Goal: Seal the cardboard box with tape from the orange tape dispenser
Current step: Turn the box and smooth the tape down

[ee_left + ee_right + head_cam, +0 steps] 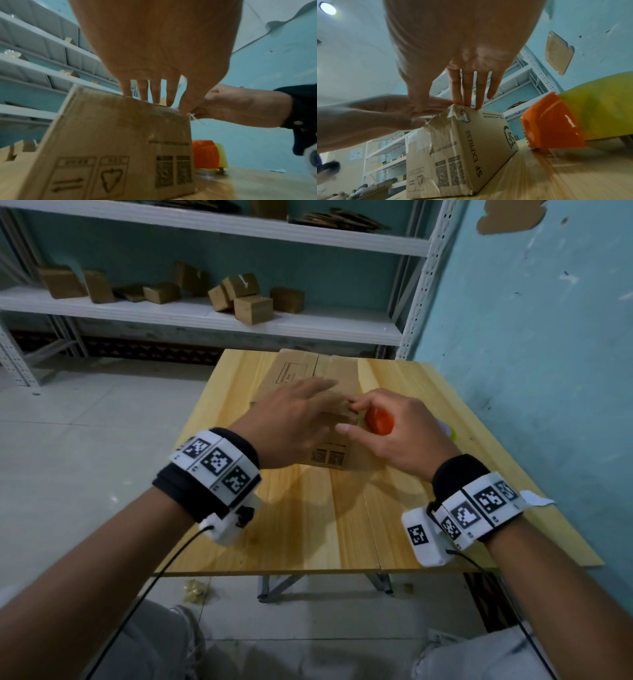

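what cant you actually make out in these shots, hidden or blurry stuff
- Top seam of the brown cardboard box: head view, covered by the left hand and right hand; whether tape lies along it cannot be told.
- Orange plastic tape dispenser: head view, mostly behind the right hand; its tape roll shows in no view.
- Small print beside the box's square codes: left wrist view, blurred.

Before me: pale wood surface [301, 525] | white metal shelving [205, 316] behind it, small cardboard boxes [252, 309] scattered on its shelf | teal wall [531, 337] to my right, paint patch missing | grey tiled floor [85, 422]
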`<state>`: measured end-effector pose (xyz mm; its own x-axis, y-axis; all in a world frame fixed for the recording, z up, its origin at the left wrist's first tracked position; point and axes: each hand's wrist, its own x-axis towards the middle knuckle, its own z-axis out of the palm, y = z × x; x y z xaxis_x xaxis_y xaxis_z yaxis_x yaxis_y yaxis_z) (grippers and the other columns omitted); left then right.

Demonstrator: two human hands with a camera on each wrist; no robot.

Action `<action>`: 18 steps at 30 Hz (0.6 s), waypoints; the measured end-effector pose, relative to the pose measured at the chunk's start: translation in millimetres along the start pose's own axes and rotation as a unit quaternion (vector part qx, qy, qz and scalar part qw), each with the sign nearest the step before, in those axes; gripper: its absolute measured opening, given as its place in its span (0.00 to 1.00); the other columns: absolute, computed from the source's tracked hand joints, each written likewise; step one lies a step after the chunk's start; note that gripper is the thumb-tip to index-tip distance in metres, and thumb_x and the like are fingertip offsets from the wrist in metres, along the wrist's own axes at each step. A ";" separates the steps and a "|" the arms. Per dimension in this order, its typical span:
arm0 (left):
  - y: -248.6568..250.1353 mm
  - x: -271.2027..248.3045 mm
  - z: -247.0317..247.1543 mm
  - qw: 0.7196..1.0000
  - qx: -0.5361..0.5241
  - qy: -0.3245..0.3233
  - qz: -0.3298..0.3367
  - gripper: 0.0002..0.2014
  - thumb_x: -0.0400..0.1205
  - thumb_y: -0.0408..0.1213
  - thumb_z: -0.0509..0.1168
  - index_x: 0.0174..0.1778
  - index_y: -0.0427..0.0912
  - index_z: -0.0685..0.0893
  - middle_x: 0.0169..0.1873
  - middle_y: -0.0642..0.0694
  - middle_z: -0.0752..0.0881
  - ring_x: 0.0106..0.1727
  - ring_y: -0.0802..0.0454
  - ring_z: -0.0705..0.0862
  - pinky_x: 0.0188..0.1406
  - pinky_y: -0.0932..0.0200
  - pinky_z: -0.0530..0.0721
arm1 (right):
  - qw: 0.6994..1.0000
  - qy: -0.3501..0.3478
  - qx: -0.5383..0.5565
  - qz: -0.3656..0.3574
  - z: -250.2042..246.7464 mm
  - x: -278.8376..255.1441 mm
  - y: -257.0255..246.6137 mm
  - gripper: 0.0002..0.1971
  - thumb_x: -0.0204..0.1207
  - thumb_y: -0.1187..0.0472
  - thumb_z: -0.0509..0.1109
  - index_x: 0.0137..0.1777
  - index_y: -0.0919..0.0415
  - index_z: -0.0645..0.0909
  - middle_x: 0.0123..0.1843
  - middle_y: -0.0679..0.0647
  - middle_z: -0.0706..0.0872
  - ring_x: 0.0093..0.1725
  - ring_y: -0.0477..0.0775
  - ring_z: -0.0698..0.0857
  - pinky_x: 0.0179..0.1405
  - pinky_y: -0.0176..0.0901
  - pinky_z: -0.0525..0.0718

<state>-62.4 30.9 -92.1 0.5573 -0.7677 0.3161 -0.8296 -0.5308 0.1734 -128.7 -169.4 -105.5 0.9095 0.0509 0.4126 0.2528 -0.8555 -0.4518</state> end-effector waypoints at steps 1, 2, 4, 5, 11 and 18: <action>3.5 1.9 5.8 1.000 -0.003 -0.017 0.001 0.29 0.83 0.45 0.60 0.81 0.52 0.63 0.82 0.47 0.61 0.83 0.47 0.56 0.81 0.44 0.58 | 1.000 0.002 -0.011 -0.001 0.6 0.1 -2.3 0.27 0.71 0.34 0.70 0.60 0.55 0.82 0.58 0.47 0.86 0.57 0.48 0.82 0.59 0.53 0.84; 5.8 3.6 10.6 1.000 -0.001 -0.028 0.004 0.31 0.83 0.45 0.60 0.83 0.51 0.58 0.83 0.48 0.58 0.84 0.48 0.53 0.83 0.45 0.53 | 1.000 0.007 -0.020 -0.003 1.0 0.3 -4.3 0.27 0.71 0.36 0.72 0.60 0.55 0.82 0.56 0.47 0.85 0.55 0.48 0.82 0.58 0.52 0.84; 6.8 6.5 17.2 0.999 0.010 -0.040 0.000 0.36 0.82 0.45 0.62 0.84 0.49 0.52 0.84 0.49 0.54 0.85 0.50 0.47 0.83 0.45 0.46 | 0.999 0.021 -0.042 -0.012 2.0 0.7 -7.8 0.24 0.71 0.40 0.75 0.58 0.57 0.82 0.55 0.48 0.85 0.54 0.47 0.81 0.57 0.47 0.83; 6.1 7.6 19.1 0.999 0.017 -0.046 -0.005 0.39 0.81 0.44 0.64 0.85 0.50 0.50 0.84 0.50 0.53 0.85 0.50 0.45 0.83 0.45 0.43 | 0.998 0.027 -0.056 -0.019 2.7 1.2 -8.8 0.23 0.72 0.42 0.76 0.58 0.57 0.82 0.55 0.49 0.85 0.53 0.46 0.80 0.55 0.44 0.81; 5.4 8.0 20.4 0.997 0.045 -0.060 -0.008 0.43 0.79 0.43 0.66 0.85 0.50 0.46 0.85 0.52 0.49 0.84 0.52 0.42 0.82 0.49 0.38 | 0.996 0.036 -0.066 -0.037 4.4 4.4 -2.9 0.17 0.74 0.50 0.79 0.56 0.59 0.83 0.57 0.41 0.83 0.53 0.38 0.76 0.55 0.33 0.71; 4.7 7.7 19.7 0.998 0.038 -0.051 -0.005 0.41 0.79 0.42 0.66 0.84 0.50 0.49 0.84 0.52 0.53 0.84 0.52 0.45 0.81 0.50 0.41 | 0.998 -0.009 -0.045 -0.048 -7.2 7.0 10.6 0.16 0.75 0.53 0.79 0.60 0.55 0.84 0.60 0.45 0.87 0.58 0.43 0.81 0.61 0.39 0.76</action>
<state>-61.3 15.5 -107.3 0.5701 -0.7922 0.2177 -0.8206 -0.5622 0.1031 -122.0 -181.9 -101.7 0.8884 0.1436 0.4361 0.3097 -0.8887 -0.3382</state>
